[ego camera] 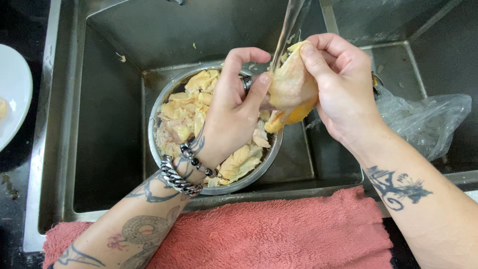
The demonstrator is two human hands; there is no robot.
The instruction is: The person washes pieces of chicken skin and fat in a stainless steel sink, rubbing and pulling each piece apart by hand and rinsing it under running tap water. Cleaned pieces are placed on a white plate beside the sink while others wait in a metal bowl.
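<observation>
Both hands hold one raw chicken piece (294, 92) with yellowish skin, under a thin stream of tap water (286, 30). My left hand (231, 112) grips its left side with thumb and fingers; a ring, a bead bracelet and a chain bracelet are on that hand and wrist. My right hand (343, 89) wraps the right side, its thumb on top. Below the hands, a round metal bowl (157, 117) full of several raw chicken pieces (181, 114) sits in the steel sink (109, 124).
A pink towel (279, 231) lies along the sink's front edge. A crumpled clear plastic bag (423, 122) rests in the right part of the sink. A white plate (15, 89) stands on the dark counter at far left.
</observation>
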